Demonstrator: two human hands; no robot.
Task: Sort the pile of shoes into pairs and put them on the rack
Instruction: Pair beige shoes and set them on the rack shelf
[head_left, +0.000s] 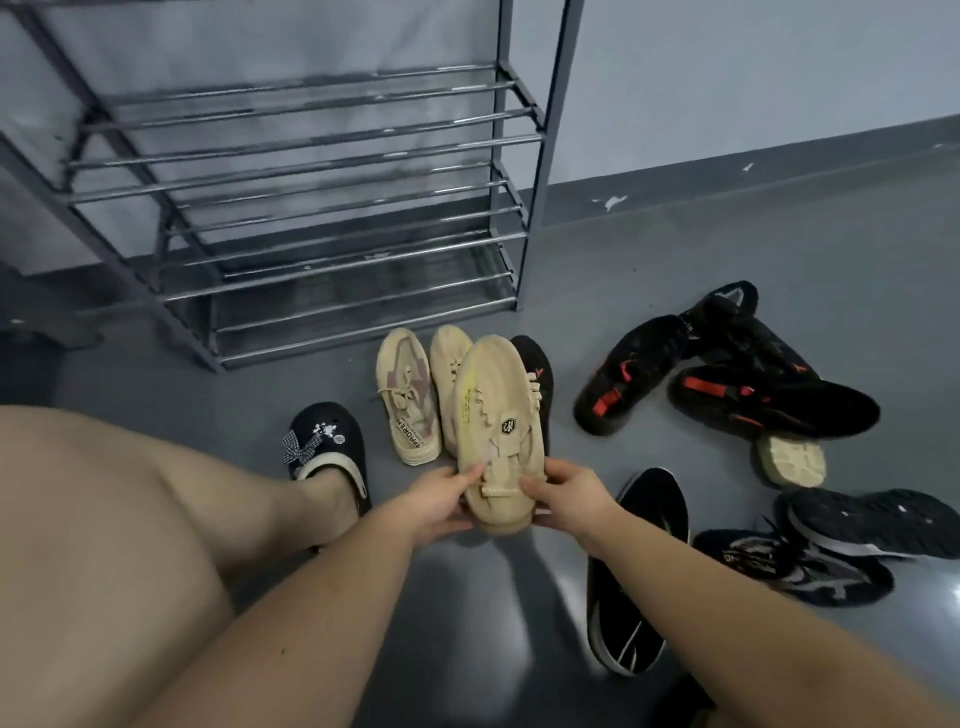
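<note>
Beige sneaker (501, 431), held off the floor (675, 249) at its heel end: left hand (441, 501) grips one side, right hand (563, 496) the other, toe pointing away toward the rack (311, 208). Two more beige shoes (410, 397) lie on the floor just beyond it, before the rack's front edge. Black-and-red sneakers (727, 374) are heaped toward the right. Black sneakers (639, 566) lie near the right forearm. A black clog (330, 452) is on the person's foot, left.
</note>
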